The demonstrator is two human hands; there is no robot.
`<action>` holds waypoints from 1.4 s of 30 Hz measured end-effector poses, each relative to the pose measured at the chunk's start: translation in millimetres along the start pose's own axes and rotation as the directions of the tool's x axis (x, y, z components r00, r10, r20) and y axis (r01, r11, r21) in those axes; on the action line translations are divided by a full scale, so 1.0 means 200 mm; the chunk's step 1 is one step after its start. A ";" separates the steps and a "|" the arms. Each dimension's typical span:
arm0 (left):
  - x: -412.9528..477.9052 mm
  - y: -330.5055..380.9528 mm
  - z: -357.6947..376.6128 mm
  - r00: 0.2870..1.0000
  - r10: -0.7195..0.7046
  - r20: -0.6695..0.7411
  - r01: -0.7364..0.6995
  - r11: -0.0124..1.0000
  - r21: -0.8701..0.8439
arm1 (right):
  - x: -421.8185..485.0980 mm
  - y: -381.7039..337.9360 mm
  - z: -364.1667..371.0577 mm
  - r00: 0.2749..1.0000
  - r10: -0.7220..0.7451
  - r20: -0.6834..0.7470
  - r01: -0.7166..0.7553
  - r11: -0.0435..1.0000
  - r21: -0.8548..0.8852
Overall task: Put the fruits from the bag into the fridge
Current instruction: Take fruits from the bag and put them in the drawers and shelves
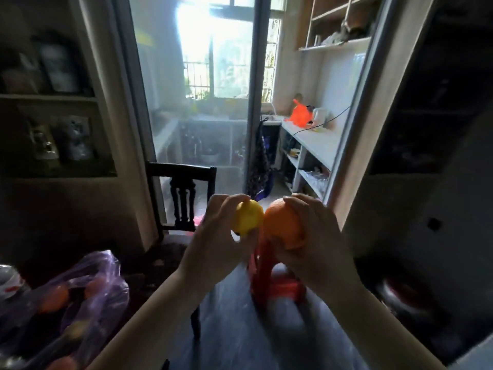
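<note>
My left hand [216, 236] grips a yellow lemon [248, 217] and my right hand [317, 236] grips an orange [282, 225]. Both fruits are held up side by side in front of me, touching each other. At the lower left lies a translucent purple plastic bag [88, 297] with several more orange fruits [53, 297] inside. No fridge can be made out; the dark area at the right is unclear.
A dark wooden chair [184, 193] stands ahead by a glass door. A red plastic stool [272, 279] sits on the floor below my hands. White shelves [314, 145] with an orange bag [300, 114] line the right of the room beyond. Dark shelving fills the left wall.
</note>
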State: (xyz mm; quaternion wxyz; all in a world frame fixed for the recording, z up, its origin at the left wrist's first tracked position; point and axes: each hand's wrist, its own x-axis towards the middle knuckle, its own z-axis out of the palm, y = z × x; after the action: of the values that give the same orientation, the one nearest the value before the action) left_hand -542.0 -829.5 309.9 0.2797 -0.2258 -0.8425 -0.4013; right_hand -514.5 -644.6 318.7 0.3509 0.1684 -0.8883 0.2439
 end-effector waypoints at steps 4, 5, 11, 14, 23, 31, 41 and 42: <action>0.00 0.12 0.09 0.992 0.077 0.103 -0.071 0.996 -0.056 | -0.12 0.04 -0.19 0.996 0.079 0.035 -0.075 0.992 -0.104; -0.02 0.14 0.10 0.987 0.088 0.131 -0.079 0.994 -0.071 | -0.16 0.04 -0.22 0.992 0.122 0.043 -0.116 0.986 -0.123; -0.20 0.20 0.26 0.962 0.127 0.243 -0.097 0.987 -0.131 | -0.47 0.01 -0.29 0.959 0.280 0.039 -0.266 0.941 -0.210; -0.32 0.33 0.35 0.946 0.129 0.298 -0.083 0.983 -0.164 | -0.64 0.02 -0.40 0.943 0.331 0.024 -0.314 0.913 -0.261; -0.50 0.96 0.46 0.924 0.267 0.275 -0.208 0.951 -0.228 | -0.97 0.03 -0.97 0.915 0.395 -0.086 -0.398 0.845 -0.357; -0.70 1.84 0.83 0.856 0.460 0.238 -0.356 0.856 -0.375 | -1.43 0.21 -1.85 0.898 0.392 -0.199 -0.436 0.733 -0.522; -1.15 2.75 1.39 0.713 0.615 0.338 -0.364 0.736 -0.571 | -2.20 0.33 -2.65 0.795 0.463 -0.392 -0.605 0.550 -0.576; -1.18 2.80 1.43 0.685 0.640 0.349 -0.369 0.717 -0.592 | -2.25 0.33 -2.69 0.780 0.473 -0.409 -0.623 0.529 -0.576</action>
State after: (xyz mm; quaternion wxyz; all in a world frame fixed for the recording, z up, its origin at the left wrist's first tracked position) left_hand -110.7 -314.2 315.5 0.0734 -0.6196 -0.6594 -0.4195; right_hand 59.4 -235.0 320.9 0.3801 -0.2882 -0.8788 0.0123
